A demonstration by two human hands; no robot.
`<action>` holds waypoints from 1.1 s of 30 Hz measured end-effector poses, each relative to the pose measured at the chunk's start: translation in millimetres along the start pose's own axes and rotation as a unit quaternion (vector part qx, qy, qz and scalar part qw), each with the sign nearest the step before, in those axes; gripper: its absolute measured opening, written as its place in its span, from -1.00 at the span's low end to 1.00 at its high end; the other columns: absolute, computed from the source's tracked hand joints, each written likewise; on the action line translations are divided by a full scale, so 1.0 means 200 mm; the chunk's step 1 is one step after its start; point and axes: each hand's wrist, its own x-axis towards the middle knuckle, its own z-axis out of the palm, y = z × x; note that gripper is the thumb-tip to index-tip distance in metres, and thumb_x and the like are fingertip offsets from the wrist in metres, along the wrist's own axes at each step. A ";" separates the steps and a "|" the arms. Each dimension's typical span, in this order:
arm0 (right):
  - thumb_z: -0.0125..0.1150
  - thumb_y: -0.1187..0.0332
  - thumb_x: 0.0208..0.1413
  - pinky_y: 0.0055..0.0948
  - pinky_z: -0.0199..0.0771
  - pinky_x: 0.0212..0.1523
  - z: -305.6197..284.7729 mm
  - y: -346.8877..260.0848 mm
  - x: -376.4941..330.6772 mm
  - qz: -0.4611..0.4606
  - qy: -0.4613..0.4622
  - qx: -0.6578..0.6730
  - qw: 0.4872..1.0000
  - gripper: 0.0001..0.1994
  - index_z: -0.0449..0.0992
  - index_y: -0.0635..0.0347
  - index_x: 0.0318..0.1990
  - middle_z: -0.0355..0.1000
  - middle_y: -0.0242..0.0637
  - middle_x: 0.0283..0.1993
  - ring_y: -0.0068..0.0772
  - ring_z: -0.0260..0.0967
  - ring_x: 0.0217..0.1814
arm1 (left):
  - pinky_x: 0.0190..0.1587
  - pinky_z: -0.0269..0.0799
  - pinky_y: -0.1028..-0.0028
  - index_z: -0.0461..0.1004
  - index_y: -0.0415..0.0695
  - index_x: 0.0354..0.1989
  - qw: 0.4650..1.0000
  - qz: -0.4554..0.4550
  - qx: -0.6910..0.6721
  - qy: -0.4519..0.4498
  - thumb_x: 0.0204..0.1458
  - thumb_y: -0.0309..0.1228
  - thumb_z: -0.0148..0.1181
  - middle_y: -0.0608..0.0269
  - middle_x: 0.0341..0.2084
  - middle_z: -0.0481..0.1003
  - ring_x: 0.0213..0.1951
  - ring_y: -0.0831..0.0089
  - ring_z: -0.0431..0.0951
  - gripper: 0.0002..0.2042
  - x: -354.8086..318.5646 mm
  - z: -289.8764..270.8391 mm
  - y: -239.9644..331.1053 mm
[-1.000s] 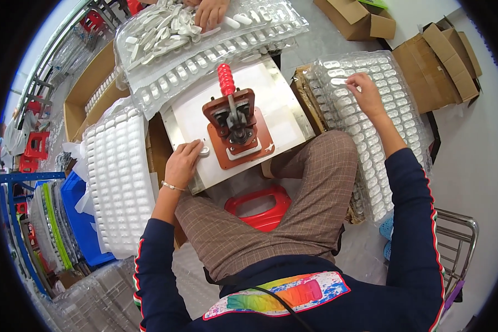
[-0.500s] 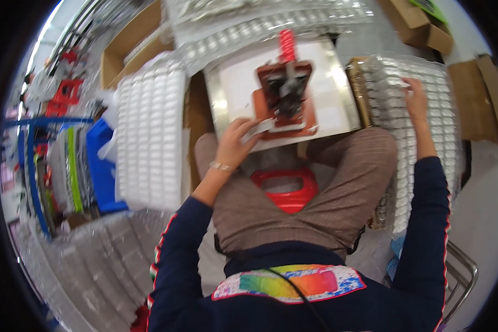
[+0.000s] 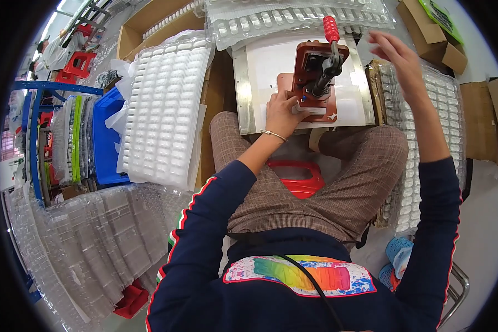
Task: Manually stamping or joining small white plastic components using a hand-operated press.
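Note:
In front of me a reddish-brown hand press [image 3: 314, 72] with a black plunger stands on a white board with metal edges [image 3: 242, 83]. Its red handle [image 3: 331, 29] points up, away from me. At the press's near left corner, my left hand [image 3: 284, 116] pinches a small whitish piece [image 3: 311, 110] against the base; the fingers partly cover it. My right hand [image 3: 397, 58] is raised just right of the handle, apart from it, fingers stretched out and nothing seen in them.
White trays of small pieces in rows [image 3: 166, 110] lie stacked at left. Another plastic-wrapped tray stack [image 3: 434, 105] stands at right. More trays [image 3: 299, 19] lie beyond the board. Cardboard boxes [image 3: 418, 27] stand at far right. A red stool [image 3: 301, 180] shows between my knees.
My right hand has moved from the right tray stack up and left toward the handle. The left hand has brought the small piece to the press base. The whole view has shifted.

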 end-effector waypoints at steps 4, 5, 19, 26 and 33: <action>-0.02 0.23 0.37 -0.55 0.48 -0.10 0.42 -0.34 0.15 0.020 -0.031 0.163 0.986 -0.65 0.48 0.21 0.15 0.54 -0.30 -0.15 -0.57 0.46 -0.22 | 0.00 0.34 0.24 0.60 -0.07 -0.19 0.999 0.022 0.035 -0.018 -0.22 -0.26 0.46 0.23 -0.16 0.49 -0.09 0.17 0.44 -0.63 -0.02 -0.01 -0.02; 0.03 0.23 0.35 -0.61 0.43 -0.24 0.47 -0.44 0.18 0.064 -0.067 0.204 0.975 -0.69 0.50 0.26 0.05 0.49 -0.39 -0.28 -0.62 0.39 -0.36 | 0.02 0.33 0.24 0.59 -0.07 -0.18 0.999 0.026 0.031 -0.020 -0.22 -0.28 0.45 0.27 -0.15 0.49 -0.10 0.19 0.45 -0.63 -0.01 -0.01 -0.02; 0.27 0.47 -0.15 -0.25 0.44 0.05 0.62 -0.26 -0.46 -0.426 -0.066 -0.218 0.876 -0.66 0.63 0.04 -0.12 0.34 -0.45 -0.51 -0.37 0.38 -0.36 | -0.01 0.32 0.26 0.55 -0.05 -0.13 0.994 0.069 -0.058 0.061 -0.23 -0.37 0.45 0.27 -0.21 0.51 -0.13 0.19 0.45 -0.60 -0.05 -0.04 -0.15; 0.25 0.43 -0.10 -0.33 0.40 0.05 0.61 -0.27 -0.41 -0.445 -0.096 -0.270 0.848 -0.70 0.64 0.03 -0.13 0.28 -0.48 -0.54 -0.44 0.34 -0.39 | -0.03 0.32 0.25 0.56 -0.01 -0.15 0.997 0.064 -0.024 0.036 -0.25 -0.37 0.44 0.27 -0.26 0.50 -0.15 0.18 0.45 -0.62 -0.06 -0.06 -0.16; 0.05 0.31 0.33 -0.53 0.39 -0.33 0.44 -0.65 0.00 -0.017 -0.040 0.075 0.996 -0.74 0.54 0.29 -0.01 0.48 -0.45 -0.35 -0.64 0.33 -0.43 | -0.02 0.33 0.25 0.56 -0.02 -0.16 0.999 0.043 -0.015 0.010 -0.27 -0.37 0.46 0.27 -0.27 0.50 -0.16 0.18 0.45 -0.60 -0.04 -0.07 -0.14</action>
